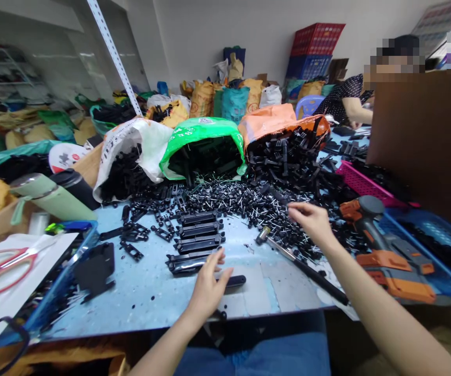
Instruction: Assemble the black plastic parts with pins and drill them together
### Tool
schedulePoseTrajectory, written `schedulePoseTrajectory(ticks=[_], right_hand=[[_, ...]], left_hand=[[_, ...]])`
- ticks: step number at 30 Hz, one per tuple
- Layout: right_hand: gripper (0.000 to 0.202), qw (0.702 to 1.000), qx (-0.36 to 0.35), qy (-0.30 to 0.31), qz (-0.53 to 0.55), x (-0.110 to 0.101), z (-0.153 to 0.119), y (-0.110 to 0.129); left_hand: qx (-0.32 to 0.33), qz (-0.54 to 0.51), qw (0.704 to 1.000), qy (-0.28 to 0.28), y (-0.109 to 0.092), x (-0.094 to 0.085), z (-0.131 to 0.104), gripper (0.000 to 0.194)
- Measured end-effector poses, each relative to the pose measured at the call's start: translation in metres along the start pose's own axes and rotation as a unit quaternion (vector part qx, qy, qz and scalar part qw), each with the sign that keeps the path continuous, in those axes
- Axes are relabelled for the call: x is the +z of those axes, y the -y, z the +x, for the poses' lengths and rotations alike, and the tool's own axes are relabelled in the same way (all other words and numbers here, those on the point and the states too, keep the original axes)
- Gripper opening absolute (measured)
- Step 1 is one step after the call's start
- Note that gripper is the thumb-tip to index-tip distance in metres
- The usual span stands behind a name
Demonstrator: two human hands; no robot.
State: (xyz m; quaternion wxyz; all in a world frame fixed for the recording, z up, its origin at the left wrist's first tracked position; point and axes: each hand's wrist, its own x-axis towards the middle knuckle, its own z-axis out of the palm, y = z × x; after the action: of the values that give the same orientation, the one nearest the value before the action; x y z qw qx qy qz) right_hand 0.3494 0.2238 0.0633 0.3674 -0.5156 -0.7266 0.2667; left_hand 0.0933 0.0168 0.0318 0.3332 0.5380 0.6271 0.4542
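Note:
My left hand [209,282] is near the table's front edge with its fingers apart, beside a long black part [236,281] and just right of a row of black assemblies [199,241]. It holds nothing that I can see. Farther right and forward, my right hand [310,218] reaches over the heap of black pieces with metal pins [233,201]. Its thumb and fingertips are pressed together at the heap; whatever may be between them is too small to make out. Below it lies a hammer [299,263] with a black handle.
White, green [204,149] and orange sacks of black parts stand behind the heap. An orange and black power tool [393,271] and blue basket are at right. Red scissors [3,266] lie on paper at left. A person [348,102] works at back right.

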Motion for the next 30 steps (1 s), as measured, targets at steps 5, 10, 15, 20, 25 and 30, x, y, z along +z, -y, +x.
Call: schedulePoseTrajectory(ticks=[5, 10, 15, 20, 25, 30], right_hand=[[0.047, 0.939, 0.022, 0.308, 0.15, 0.02, -0.108, 0.045], [0.039, 0.916, -0.112, 0.372, -0.099, 0.023, -0.122, 0.069], [0.027, 0.85, -0.221, 0.436, -0.197, 0.014, -0.121, 0.049], [0.034, 0.849, -0.213, 0.404, -0.265, 0.022, -0.136, 0.035], [0.025, 0.848, -0.227, 0.398, -0.265, 0.018, -0.141, 0.038], [0.034, 0.834, -0.256, 0.389, -0.294, 0.023, -0.143, 0.041]], left_hand=[[-0.14, -0.231, 0.96, -0.078, -0.014, 0.015, 0.024, 0.05], [-0.092, -0.109, 0.987, -0.076, -0.021, 0.029, 0.013, 0.041], [0.078, 0.119, 0.984, 0.107, -0.012, 0.015, 0.007, 0.046], [0.116, 0.278, 0.925, 0.231, -0.011, 0.015, 0.003, 0.063], [0.115, 0.276, 0.925, 0.236, -0.014, 0.015, 0.002, 0.05], [0.11, 0.28, 0.922, 0.244, -0.013, 0.013, 0.003, 0.045]])
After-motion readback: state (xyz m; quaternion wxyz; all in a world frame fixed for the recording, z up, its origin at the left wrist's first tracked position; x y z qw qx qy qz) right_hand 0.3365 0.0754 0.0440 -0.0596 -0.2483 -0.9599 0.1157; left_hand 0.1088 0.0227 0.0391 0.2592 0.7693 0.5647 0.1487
